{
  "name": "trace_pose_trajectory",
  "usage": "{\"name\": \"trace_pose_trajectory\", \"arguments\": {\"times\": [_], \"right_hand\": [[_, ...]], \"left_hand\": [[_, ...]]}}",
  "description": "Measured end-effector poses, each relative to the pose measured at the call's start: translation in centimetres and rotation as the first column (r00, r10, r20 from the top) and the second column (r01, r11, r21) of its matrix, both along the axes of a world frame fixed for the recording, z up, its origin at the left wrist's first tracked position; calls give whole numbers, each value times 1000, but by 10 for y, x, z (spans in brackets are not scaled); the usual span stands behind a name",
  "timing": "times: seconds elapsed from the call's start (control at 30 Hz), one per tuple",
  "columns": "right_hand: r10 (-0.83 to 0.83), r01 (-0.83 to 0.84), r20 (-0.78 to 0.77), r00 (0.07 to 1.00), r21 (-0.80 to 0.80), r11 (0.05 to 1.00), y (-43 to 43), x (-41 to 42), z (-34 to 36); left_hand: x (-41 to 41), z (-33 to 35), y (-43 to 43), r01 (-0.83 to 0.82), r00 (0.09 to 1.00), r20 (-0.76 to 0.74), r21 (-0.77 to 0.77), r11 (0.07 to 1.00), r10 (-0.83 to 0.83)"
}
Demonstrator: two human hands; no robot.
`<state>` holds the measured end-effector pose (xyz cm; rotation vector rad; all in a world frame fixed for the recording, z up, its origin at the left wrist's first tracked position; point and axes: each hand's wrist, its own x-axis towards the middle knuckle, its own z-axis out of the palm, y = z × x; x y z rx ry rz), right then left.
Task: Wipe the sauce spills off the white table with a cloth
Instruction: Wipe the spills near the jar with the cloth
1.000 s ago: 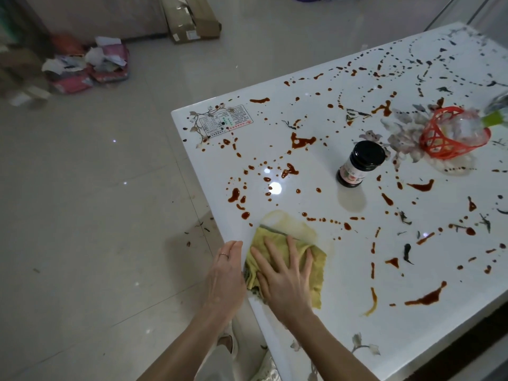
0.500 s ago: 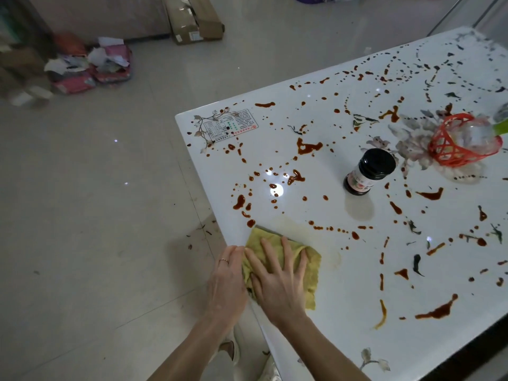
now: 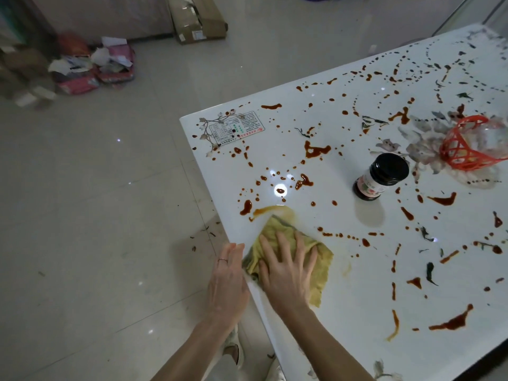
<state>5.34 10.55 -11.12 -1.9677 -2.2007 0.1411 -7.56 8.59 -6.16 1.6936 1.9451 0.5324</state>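
Under the flat, spread right hand (image 3: 286, 273) lies the cloth (image 3: 321, 259); left hand (image 3: 228, 281) open beside it.

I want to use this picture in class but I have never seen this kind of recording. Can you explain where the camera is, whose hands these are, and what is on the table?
The camera sits on a person's head and looks forward and down, so the two bare arms reaching in from the bottom are the wearer's own. There is no machine. The right hand presses flat, fingers spread, on a yellow cloth lying on the white table. The left hand rests open at the table's edge beside the cloth and holds nothing. Reddish-brown sauce spills dot most of the table. A dark-lidded jar stands upright further in, and a red basket lies beyond it. The grey flowers look printed on the tabletop.
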Motion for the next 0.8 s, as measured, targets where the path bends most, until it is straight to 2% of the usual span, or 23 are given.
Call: {"name": "trace_pose_trajectory", "arguments": {"times": [0.1,0.17,0.23,0.33,0.47,0.53,0.67,0.8], "right_hand": [[138,-138,-2,990,16,990,13,-1,-3],[74,-74,4,997,-13,997,33,4,-4],[-58,59,8,998,-61,996,49,9,-3],[-180,178,-23,983,-67,982,40,5,-3],[-71,70,-3,997,-49,996,7,-2,-5],[-19,19,7,1000,-47,999,19,5,-6],[-116,116,10,993,-82,990,57,11,-7],[-145,144,-6,989,-84,986,27,-3,-6]], "left_hand": [[-3,1,3,-3,1000,1,-6,1000,3],[-5,2,7,5,1000,-15,-16,1000,-5],[-7,2,11,16,1000,-26,-29,999,-17],[-9,0,14,13,1000,-25,-32,999,-14],[-6,-4,17,34,999,-15,-5,999,-34],[-5,-2,20,50,999,-15,-2,999,-50],[-4,1,29,88,996,-23,7,996,-87],[-5,1,29,90,996,8,4,996,-90]]}}
